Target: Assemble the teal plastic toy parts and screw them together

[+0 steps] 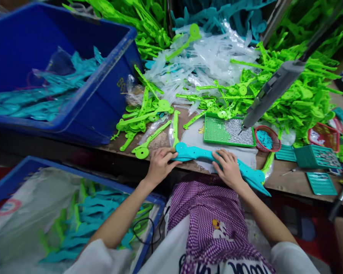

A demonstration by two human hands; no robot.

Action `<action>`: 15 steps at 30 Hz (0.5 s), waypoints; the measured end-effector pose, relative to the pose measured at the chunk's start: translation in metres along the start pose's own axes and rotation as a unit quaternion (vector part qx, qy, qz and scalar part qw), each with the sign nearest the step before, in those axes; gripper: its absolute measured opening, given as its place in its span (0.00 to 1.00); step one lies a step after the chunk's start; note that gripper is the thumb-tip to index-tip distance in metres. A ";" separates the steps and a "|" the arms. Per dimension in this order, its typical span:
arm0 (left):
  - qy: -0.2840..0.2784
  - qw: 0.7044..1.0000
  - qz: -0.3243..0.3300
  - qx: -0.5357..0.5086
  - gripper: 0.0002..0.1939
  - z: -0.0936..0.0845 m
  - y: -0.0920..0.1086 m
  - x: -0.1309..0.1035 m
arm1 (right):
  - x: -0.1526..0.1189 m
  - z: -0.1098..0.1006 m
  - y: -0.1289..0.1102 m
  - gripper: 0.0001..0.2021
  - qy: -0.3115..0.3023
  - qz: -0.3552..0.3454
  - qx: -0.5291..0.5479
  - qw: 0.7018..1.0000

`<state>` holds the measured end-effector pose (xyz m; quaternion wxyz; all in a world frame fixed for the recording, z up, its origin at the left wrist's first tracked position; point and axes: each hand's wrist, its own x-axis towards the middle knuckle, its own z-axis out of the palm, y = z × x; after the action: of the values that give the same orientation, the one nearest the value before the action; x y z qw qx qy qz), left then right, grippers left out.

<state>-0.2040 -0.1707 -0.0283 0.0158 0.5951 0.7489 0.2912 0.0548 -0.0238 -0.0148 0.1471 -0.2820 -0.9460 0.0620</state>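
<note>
A long, curved turquoise plastic part (198, 153) lies across the table's front edge before me, with several small holes along it. My left hand (161, 165) is closed on its left end, thumb and fingers pinching the rounded tip. Gripping it right of the middle is my right hand (228, 167), fingertips over the top edge. Green plastic pieces (175, 127) in clear film stick out behind both ends of the part. Just beyond, a green tray (213, 129) holds many small silver screws. A grey electric screwdriver (271, 93) hangs tilted, its bit over the tray.
Heaps of green parts (300, 91) and translucent pieces (200, 61) cover the back. A blue bin (111, 72) with bagged turquoise parts stands left; another blue crate (31, 161) sits below. At right are a red basket (276, 144), a teal box (317, 156) and a hammer (340, 198).
</note>
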 end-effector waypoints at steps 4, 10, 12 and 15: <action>-0.024 0.999 0.028 0.023 0.12 -0.012 -0.001 0.007 | -0.002 0.003 0.001 0.19 -0.002 0.002 0.000 1.000; -0.153 0.976 0.152 0.005 0.17 0.000 0.045 0.063 | 0.004 0.008 0.003 0.20 -0.025 0.009 0.017 1.000; -0.233 0.956 0.176 0.003 0.16 0.015 0.059 0.080 | 0.006 0.007 0.001 0.20 -0.037 0.008 0.022 0.999; -0.286 0.942 0.175 0.000 0.14 0.033 0.064 0.095 | 0.001 -0.001 -0.001 0.22 -0.029 0.001 0.026 0.999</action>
<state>-0.1633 -0.0641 0.0041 0.1783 0.7748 0.5970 0.1071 0.0539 -0.0238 -0.0137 0.1271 -0.2772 -0.9477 0.0946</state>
